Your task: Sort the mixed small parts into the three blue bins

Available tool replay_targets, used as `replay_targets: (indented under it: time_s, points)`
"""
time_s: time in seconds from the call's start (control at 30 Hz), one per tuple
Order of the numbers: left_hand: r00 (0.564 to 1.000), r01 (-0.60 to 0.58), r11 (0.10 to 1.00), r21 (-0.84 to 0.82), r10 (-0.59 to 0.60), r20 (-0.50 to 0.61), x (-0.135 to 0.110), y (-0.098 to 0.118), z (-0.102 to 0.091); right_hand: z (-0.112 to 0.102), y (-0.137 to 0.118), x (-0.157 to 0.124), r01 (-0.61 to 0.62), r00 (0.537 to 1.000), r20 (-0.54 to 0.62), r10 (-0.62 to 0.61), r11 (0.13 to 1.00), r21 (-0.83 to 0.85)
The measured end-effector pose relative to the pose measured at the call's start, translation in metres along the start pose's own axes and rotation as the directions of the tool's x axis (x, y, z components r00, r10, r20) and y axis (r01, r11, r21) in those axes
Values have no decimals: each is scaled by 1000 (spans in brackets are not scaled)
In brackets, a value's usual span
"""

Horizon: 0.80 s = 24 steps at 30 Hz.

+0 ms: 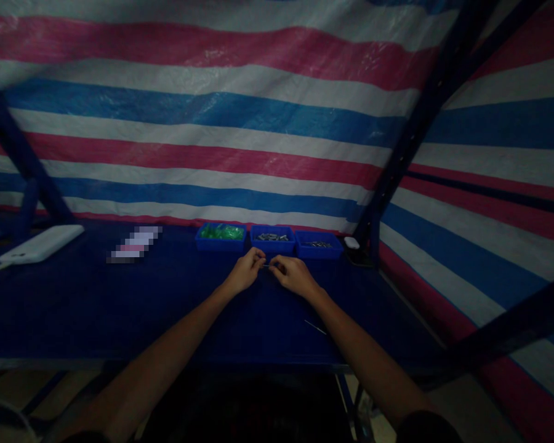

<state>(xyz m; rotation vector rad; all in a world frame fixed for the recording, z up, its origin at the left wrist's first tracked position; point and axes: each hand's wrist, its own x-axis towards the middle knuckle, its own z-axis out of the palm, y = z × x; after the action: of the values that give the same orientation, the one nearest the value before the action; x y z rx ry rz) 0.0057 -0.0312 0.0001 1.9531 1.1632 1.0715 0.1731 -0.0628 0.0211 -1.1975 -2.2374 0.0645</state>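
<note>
My left hand [248, 271] and my right hand [292, 272] meet just in front of the blue trays, fingers pinched. Between their fingertips shows a short stretch of a thin metal rod [266, 266]; its ends are hidden by the fingers. A thin, light-coloured rod [314, 327] lies on the table beside my right forearm. Behind my hands stand three blue trays in a row: the left tray [221, 245] holds something green in plastic, the middle tray [272, 247] small grey metal pieces, the right tray [321, 252] thin metal pieces.
The dark blue table [120, 314] has a white power-strip-like device [44, 244] with a cable at left and a blurred-out paper or card [133, 245]. A small white case [351, 242] sits by the right post [373, 237]. Striped sheeting [212, 147] hangs behind.
</note>
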Motion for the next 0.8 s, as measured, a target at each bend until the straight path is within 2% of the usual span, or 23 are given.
replay_targets:
  time_s: [0.07, 0.13, 0.2, 0.23, 0.27, 0.33, 0.37, 0.4, 0.43, 0.47, 0.53, 0.6, 0.67, 0.7, 0.73, 0.8]
  points:
    - [999, 40, 998, -42, -39, 17, -2, 1, 5, -4, 2, 2, -8, 999, -35, 7, 1000, -23]
    - [997, 70, 996, -57, -68, 35, -7, 7, 10, -12, 10, 4, -67, 993, -105, 62, 997, -49]
    - [997, 21, 1000, -19, -20, 81, -17, 20, 17, -22, 26, 6, -182, 961, -226, 160, 980, -77]
    - [989, -64, 997, 41, 57, 138, -23, 29, 21, -27, 37, 7, -262, 927, -298, 227, 961, -85]
    - [960, -194, 976, 96, 169, 225, -30, 38, 25, -31, 48, 6, -360, 877, -370, 306, 929, -85]
    - [827, -444, 887, 126, 352, 438, -42, 58, 37, -37, 70, 4, -604, 707, -490, 510, 795, -45]
    - [765, -526, 839, 137, 397, 506, -46, 66, 43, -39, 78, 2, -666, 649, -507, 567, 746, -18]
    - [715, -590, 793, 152, 425, 555, -50, 72, 49, -39, 85, 0, -706, 607, -512, 608, 708, 3]
    - [681, -633, 755, 168, 441, 585, -52, 77, 54, -38, 89, -2, -717, 597, -504, 625, 697, 15]
    - [658, -664, 724, 185, 449, 604, -54, 80, 59, -37, 91, -4, -712, 602, -495, 627, 702, 21]
    - [646, -694, 683, 227, 453, 614, -52, 80, 64, -31, 88, -6, -686, 634, -476, 609, 727, 17]
    - [679, -684, 675, 276, 450, 580, -46, 75, 63, -25, 78, -5, -634, 690, -439, 576, 773, 19]
    - [759, -614, 725, 311, 435, 485, -34, 65, 56, -19, 65, -2, -533, 768, -380, 515, 843, 65]
    - [814, -549, 777, 307, 414, 409, -27, 58, 52, -17, 58, 0, -467, 809, -349, 474, 878, 110]
    - [871, -463, 842, 277, 375, 318, -20, 52, 46, -15, 51, 1, -392, 849, -315, 423, 906, 160]
    - [964, -254, 961, 112, 241, 116, -5, 37, 34, -12, 36, 3, -253, 919, -245, 308, 939, 233]
